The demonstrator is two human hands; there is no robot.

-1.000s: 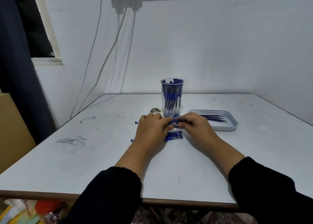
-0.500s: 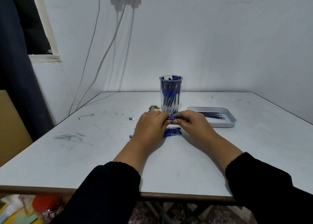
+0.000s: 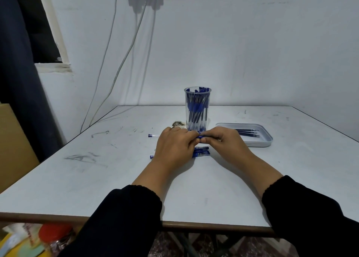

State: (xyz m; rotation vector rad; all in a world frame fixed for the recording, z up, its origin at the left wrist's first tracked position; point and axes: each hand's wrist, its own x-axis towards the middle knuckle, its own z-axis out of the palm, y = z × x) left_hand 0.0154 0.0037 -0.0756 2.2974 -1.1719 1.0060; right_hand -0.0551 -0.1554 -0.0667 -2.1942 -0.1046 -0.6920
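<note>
Blue pen [image 3: 199, 137]: only a short blue stretch shows, perhaps its grip, pinched between left hand [image 3: 175, 146] and right hand [image 3: 223, 140].

The worktop [image 3: 116, 179] looks like white laminate, matt and scuffed with grey marks. The tumbler [image 3: 197, 111] is clear, glossy plastic; the held pen [image 3: 199, 136] is shiny blue plastic. The tray [image 3: 269, 140] looks like smooth, pale plastic. The sleeves [image 3: 126, 218] are matt black cloth.

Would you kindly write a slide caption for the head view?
Left hand and right hand grip a blue pen before a clear cup of pens beside a tray.
</note>
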